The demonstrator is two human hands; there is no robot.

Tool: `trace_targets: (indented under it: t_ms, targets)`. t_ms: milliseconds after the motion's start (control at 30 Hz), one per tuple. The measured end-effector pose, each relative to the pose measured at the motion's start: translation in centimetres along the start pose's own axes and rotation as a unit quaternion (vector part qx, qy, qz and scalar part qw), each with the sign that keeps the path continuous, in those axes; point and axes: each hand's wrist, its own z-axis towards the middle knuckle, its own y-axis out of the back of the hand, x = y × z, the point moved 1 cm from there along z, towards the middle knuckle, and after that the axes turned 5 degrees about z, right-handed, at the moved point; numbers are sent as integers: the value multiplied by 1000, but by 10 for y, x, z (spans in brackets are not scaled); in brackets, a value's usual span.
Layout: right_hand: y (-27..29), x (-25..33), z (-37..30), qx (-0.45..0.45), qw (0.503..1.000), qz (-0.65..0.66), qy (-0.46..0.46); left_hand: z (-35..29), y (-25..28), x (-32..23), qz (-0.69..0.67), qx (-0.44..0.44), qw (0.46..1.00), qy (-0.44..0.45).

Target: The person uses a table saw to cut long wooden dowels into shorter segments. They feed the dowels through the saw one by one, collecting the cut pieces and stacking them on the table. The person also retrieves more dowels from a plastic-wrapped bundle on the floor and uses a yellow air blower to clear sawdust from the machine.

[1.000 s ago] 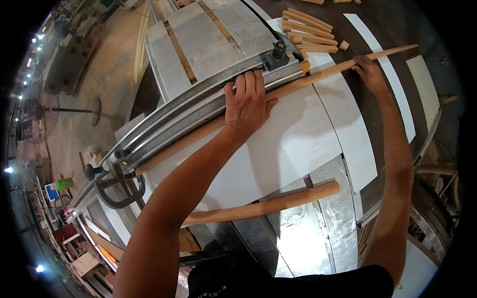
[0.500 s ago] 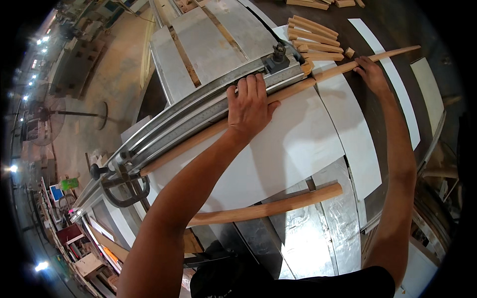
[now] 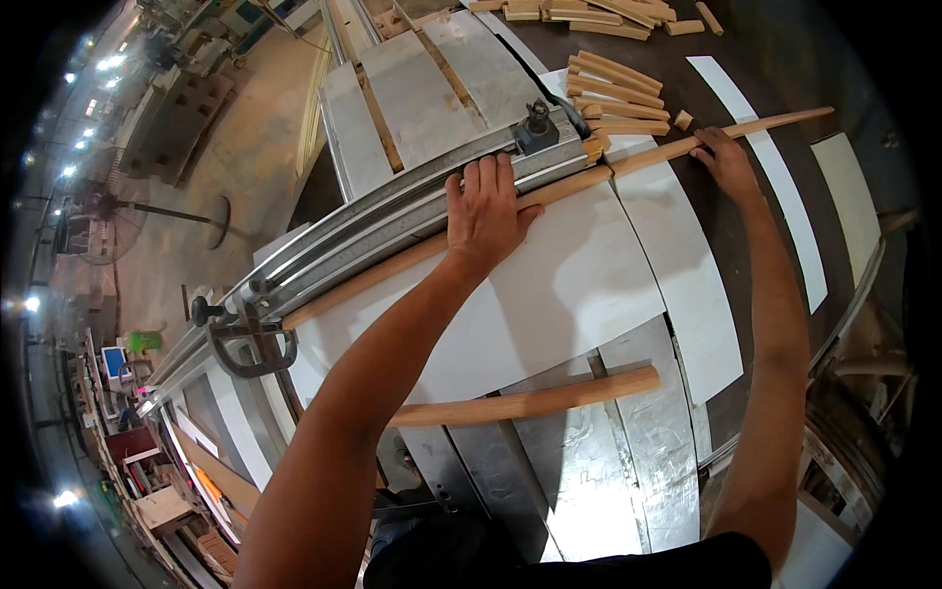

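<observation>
Grey metal desk [image 3: 677, 442] carries a long brown wooden strip [image 3: 378, 276] along a silver metal fence [image 3: 392, 239], the outstretched left hand [image 3: 483, 211] clasping both; the bent-armed right hand [image 3: 727, 167] pinches a second brown wooden strip [image 3: 659, 154] toward the right edge

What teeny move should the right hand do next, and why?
Maybe the right hand should gently slide the right wooden piece away from the dark gap. The wood seems split there, and the right hand's grip is on that piece, while the left hand holds the left wooden piece against the metal fence.
</observation>
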Motion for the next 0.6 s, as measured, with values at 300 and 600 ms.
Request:
trace_targets:
  t_ms: [300,600]
  targets:
    - [27,20,-57,25,992,-104,-67,-4,1,-1,11,1,1000,7]
    - [55,39,-92,13,998,47,-36,-4,-1,2,2,-69,997,-28]
